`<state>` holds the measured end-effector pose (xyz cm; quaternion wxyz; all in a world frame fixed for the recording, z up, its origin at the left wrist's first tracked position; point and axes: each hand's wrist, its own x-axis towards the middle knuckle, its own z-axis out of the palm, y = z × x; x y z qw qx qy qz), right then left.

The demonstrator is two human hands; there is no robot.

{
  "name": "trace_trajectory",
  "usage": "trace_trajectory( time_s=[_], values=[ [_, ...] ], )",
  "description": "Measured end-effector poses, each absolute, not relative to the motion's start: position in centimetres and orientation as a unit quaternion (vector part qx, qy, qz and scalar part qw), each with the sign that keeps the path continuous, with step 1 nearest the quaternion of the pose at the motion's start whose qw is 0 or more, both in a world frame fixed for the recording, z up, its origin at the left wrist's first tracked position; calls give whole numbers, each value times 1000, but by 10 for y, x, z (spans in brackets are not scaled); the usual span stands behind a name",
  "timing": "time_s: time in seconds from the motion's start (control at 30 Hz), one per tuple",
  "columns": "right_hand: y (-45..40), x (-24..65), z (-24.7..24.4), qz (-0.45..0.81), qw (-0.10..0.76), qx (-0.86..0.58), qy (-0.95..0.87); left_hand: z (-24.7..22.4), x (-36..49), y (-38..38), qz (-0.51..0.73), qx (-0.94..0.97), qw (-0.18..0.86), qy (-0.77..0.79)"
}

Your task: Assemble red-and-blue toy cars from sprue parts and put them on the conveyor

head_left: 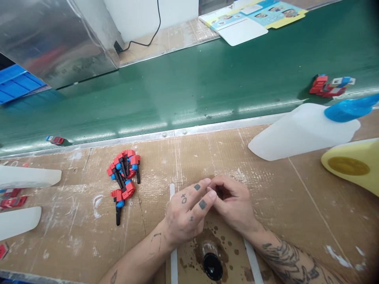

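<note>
My left hand (188, 207) and my right hand (233, 201) meet at the fingertips above the cardboard-covered bench (160, 165). The fingers of both are bent and pinched together; whatever lies between them is hidden. Just below the hands stands a small clear container with a black base or opening (212, 265), with wet drops around it. To the left lies a pile of red, blue and black toy parts (122, 171).
Beyond the bench runs a green conveyor belt (177, 94), carrying a red toy (330, 86) at right and a smaller one (55, 140) at left. A white bottle with blue top (299, 130) and a yellow bottle (352, 163) lie right. More white bottles (29, 176) are left.
</note>
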<state>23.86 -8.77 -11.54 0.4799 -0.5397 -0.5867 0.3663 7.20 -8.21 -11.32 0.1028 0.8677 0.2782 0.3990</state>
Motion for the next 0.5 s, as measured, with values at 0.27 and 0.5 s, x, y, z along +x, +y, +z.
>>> trace_trajectory(
  time_s=[0.27, 0.5],
  values=[
    [-87, 239, -117, 425, 465, -548, -551, -103, 74, -82, 351, 881, 143, 282],
    [-87, 240, -116, 436, 466, -553, -536, -105, 75, -83, 359, 885, 156, 251]
  ],
)
